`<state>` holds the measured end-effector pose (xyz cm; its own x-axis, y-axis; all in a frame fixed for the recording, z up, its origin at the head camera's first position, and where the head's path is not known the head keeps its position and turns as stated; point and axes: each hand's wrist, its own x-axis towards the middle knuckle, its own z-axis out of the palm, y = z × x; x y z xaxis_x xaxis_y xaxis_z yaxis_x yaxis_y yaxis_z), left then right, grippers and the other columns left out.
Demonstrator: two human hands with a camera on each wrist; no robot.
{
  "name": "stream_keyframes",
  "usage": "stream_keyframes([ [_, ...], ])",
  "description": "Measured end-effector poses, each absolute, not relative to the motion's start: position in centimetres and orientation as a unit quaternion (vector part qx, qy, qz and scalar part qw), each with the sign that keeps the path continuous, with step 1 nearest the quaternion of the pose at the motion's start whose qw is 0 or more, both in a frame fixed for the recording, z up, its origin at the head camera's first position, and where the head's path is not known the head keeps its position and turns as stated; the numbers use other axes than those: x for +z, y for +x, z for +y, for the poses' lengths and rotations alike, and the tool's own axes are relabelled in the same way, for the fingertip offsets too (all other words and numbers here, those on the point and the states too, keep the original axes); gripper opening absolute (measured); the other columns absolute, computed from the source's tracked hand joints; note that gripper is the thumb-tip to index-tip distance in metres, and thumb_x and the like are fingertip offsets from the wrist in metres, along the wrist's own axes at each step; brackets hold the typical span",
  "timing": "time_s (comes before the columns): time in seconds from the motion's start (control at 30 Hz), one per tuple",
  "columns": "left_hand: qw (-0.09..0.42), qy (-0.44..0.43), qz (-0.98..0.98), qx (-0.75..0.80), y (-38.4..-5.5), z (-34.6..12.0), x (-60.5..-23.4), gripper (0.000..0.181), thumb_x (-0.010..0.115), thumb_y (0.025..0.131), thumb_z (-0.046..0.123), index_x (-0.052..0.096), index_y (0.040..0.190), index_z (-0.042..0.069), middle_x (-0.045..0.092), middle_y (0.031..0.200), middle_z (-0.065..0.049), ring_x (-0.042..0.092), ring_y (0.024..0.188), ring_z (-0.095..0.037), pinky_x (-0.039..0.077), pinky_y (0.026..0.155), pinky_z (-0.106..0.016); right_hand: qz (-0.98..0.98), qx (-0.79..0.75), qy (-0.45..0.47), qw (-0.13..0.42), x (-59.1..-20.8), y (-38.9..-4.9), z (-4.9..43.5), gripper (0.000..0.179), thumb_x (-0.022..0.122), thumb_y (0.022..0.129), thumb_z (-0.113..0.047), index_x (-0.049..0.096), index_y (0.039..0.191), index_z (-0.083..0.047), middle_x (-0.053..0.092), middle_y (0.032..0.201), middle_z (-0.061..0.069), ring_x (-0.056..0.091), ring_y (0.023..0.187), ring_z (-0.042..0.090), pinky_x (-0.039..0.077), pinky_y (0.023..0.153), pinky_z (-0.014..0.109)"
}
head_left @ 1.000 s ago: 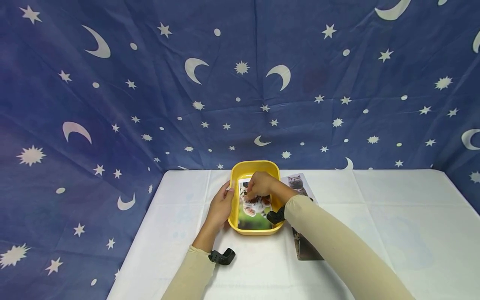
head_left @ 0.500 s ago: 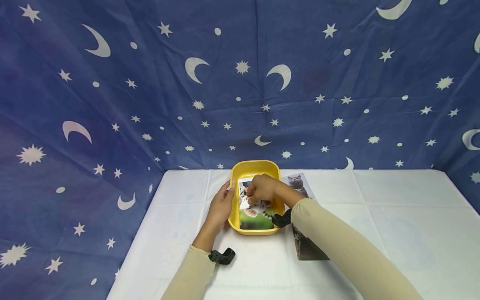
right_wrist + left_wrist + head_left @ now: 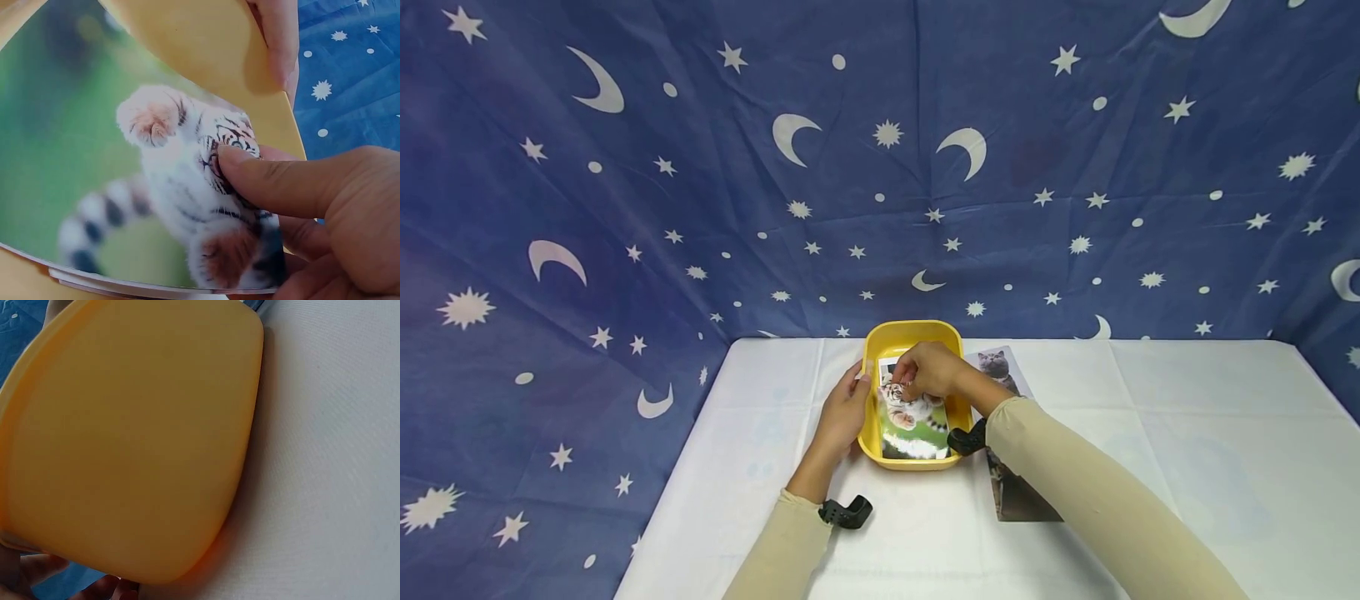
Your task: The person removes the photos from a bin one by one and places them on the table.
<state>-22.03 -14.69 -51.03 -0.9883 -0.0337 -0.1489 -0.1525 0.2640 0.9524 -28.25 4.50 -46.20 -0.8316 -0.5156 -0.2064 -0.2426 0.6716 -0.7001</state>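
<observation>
A yellow plastic tub (image 3: 912, 329) stands on the white-covered table, its left rim gripped by my left hand (image 3: 842, 414) with the thumb over the edge. Inside lies a glossy photo print of a white tiger cub (image 3: 917, 429) on a green background. My right hand (image 3: 931, 371) reaches into the tub and pinches the print near one edge. In the right wrist view, the thumb (image 3: 275, 178) presses on the tiger's face while other fingers sit beneath. Edges of more sheets (image 3: 94, 281) show under that print. The left wrist view is mostly the tub's outer wall (image 3: 131, 437).
To the tub's right, partly under my right forearm, lie prints, one with a grey cat (image 3: 992, 364) and a dark one (image 3: 1021, 504). A blue curtain (image 3: 865, 167) with moons and stars rises behind the table (image 3: 1150, 467). Black cameras (image 3: 847, 512) are strapped to both wrists.
My right hand has shifted slightly right with the print pinched, and more of the tiger's face shows. Glare now lies on the print's lower part. The left hand and tub stay put.
</observation>
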Motion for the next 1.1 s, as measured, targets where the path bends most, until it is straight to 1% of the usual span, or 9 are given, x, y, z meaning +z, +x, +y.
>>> stream_keyframes([
  [0.1,0.048,-0.063,0.795,0.602,-22.1,-14.6,-51.1,0.048,0.046,0.109,0.036,0.044,0.156,0.024,0.063,0.134,-0.013,0.062,0.119,-0.028,0.050,0.104,-0.044,0.887,-0.364,-0.193,0.207,-46.2,-28.1,4.6,0.017,0.088,0.079,-0.009,0.078,0.093,-0.011,0.069,0.077,0.000,0.057,0.057,0.011,0.049,0.051,0.023],
  [0.2,0.052,-0.066,0.795,0.600,-22.0,-14.5,-51.2,0.048,0.046,0.109,0.036,0.044,0.156,0.025,0.063,0.133,-0.012,0.061,0.119,-0.027,0.050,0.104,-0.044,0.888,-0.370,-0.183,0.204,-46.3,-28.1,4.8,0.016,0.088,0.079,-0.009,0.077,0.090,-0.011,0.069,0.072,0.000,0.055,0.046,0.012,0.048,0.046,0.024],
  [0.37,0.050,-0.060,0.795,0.602,-21.9,-14.5,-51.0,0.048,0.046,0.109,0.034,0.044,0.156,0.024,0.063,0.133,-0.013,0.061,0.120,-0.028,0.050,0.104,-0.045,0.890,-0.371,-0.184,0.188,-46.0,-28.0,5.0,0.015,0.087,0.080,-0.009,0.074,0.084,-0.013,0.069,0.067,0.002,0.053,0.043,0.012,0.044,0.045,0.024],
  [0.5,0.049,-0.064,0.795,0.601,-21.9,-14.5,-50.8,0.048,0.046,0.109,0.035,0.044,0.156,0.025,0.063,0.134,-0.012,0.060,0.121,-0.028,0.049,0.106,-0.046,0.892,-0.365,-0.208,0.167,-45.8,-28.0,5.1,0.013,0.085,0.083,-0.011,0.072,0.085,-0.012,0.070,0.070,0.002,0.054,0.047,0.011,0.045,0.048,0.024],
  [0.73,0.052,-0.057,0.796,0.601,-21.9,-14.7,-51.0,0.048,0.044,0.110,0.035,0.043,0.157,0.024,0.061,0.136,-0.013,0.060,0.121,-0.028,0.050,0.105,-0.047,0.900,-0.343,-0.250,0.101,-45.4,-27.9,6.0,0.011,0.083,0.087,-0.019,0.073,0.088,-0.017,0.072,0.077,-0.004,0.061,0.066,0.009,0.051,0.062,0.027],
  [0.83,0.054,-0.058,0.796,0.600,-22.0,-14.7,-51.1,0.048,0.044,0.110,0.036,0.043,0.156,0.025,0.061,0.135,-0.013,0.062,0.119,-0.028,0.051,0.103,-0.046,0.900,-0.346,-0.259,0.060,-45.2,-27.8,6.7,0.008,0.081,0.089,-0.022,0.076,0.093,-0.020,0.073,0.077,-0.007,0.063,0.069,0.009,0.048,0.075,0.031],
  [0.93,0.053,-0.064,0.796,0.600,-22.0,-14.6,-51.1,0.047,0.045,0.109,0.037,0.044,0.156,0.026,0.062,0.133,-0.012,0.061,0.119,-0.027,0.051,0.103,-0.044,0.893,-0.374,-0.249,0.026,-44.8,-27.6,7.6,0.014,0.080,0.090,-0.025,0.078,0.103,-0.021,0.073,0.083,-0.007,0.065,0.077,0.009,0.050,0.080,0.032],
  [1.0,0.051,-0.066,0.794,0.602,-22.1,-14.6,-51.1,0.047,0.045,0.109,0.037,0.045,0.155,0.027,0.062,0.132,-0.012,0.061,0.117,-0.027,0.052,0.102,-0.044,0.883,-0.409,-0.230,0.018,-44.2,-27.4,8.5,0.021,0.080,0.090,-0.025,0.077,0.110,-0.019,0.074,0.088,-0.004,0.066,0.078,0.012,0.053,0.076,0.032],
  [1.1,0.048,-0.065,0.793,0.603,-22.2,-14.6,-51.1,0.047,0.045,0.109,0.037,0.045,0.155,0.026,0.062,0.132,-0.013,0.062,0.117,-0.027,0.052,0.102,-0.043,0.866,-0.453,-0.210,0.006,-43.1,-26.9,10.5,0.028,0.080,0.090,-0.027,0.074,0.116,-0.017,0.075,0.093,0.001,0.066,0.072,0.017,0.056,0.062,0.033],
])
